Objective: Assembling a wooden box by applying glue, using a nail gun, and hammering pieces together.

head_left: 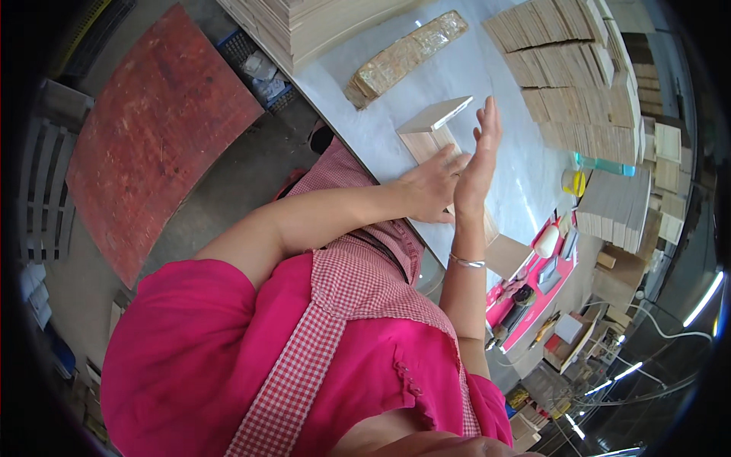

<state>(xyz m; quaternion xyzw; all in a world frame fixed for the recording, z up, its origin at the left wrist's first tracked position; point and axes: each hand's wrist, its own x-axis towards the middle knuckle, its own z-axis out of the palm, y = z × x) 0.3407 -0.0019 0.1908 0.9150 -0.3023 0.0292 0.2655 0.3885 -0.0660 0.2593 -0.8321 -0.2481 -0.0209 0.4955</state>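
On the pale worktop point(365, 145) lies a light wooden piece point(426, 141) made of thin boards. One panel point(435, 114) stands tilted up at its far end. Across the wooden piece rests my left hand point(432, 183), back up, with its fingers spread and its thumb apart. Just to the right, my right hand point(480, 156) is raised edge-on with its fingers stretched upward and nothing in it. Its lower palm hides part of the piece, so I cannot tell whether it touches. A silver bangle point(467, 262) circles the right wrist.
A block wrapped in clear film point(407, 57) lies beyond the piece. Stacked wooden boards point(571, 76) line the right side. A pink tray point(544, 282) holds a white bottle point(547, 242) and tools. A reddish board point(160, 137) stands left of the table.
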